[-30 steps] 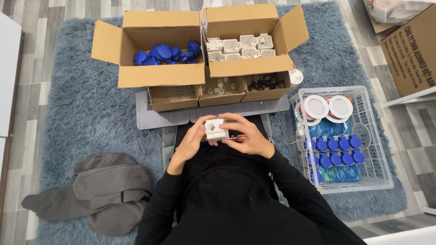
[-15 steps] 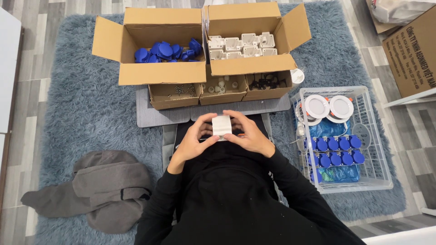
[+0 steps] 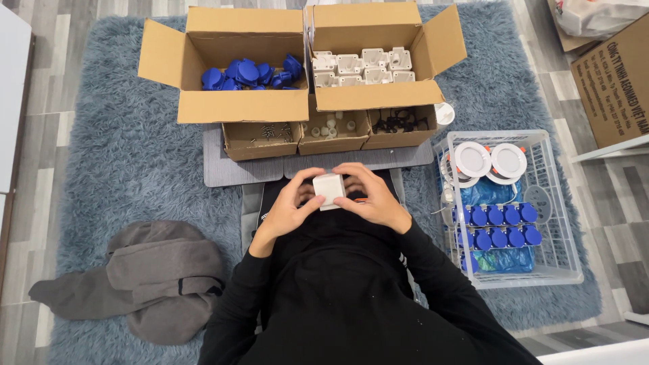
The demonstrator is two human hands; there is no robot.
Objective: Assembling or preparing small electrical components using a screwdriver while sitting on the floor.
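I hold a small white square plastic box (image 3: 329, 190) between both hands, just above my lap. My left hand (image 3: 289, 207) grips its left side with fingers and thumb. From the other side my right hand (image 3: 373, 196) curls over its top and right edge. The flat face of the box points up at the camera. Black sleeves cover both my arms.
Ahead stand an open carton of blue parts (image 3: 249, 71) and one of white housings (image 3: 362, 67), with three small trays (image 3: 329, 130) of screws and fittings before them. A white wire basket (image 3: 558, 223) with blue-capped pieces is on the right. A grey cloth (image 3: 145, 274) lies left.
The white box has been turned in my hands: its ribbed underside showed a second ago, and its plain face is up now. The hands stayed over my lap.
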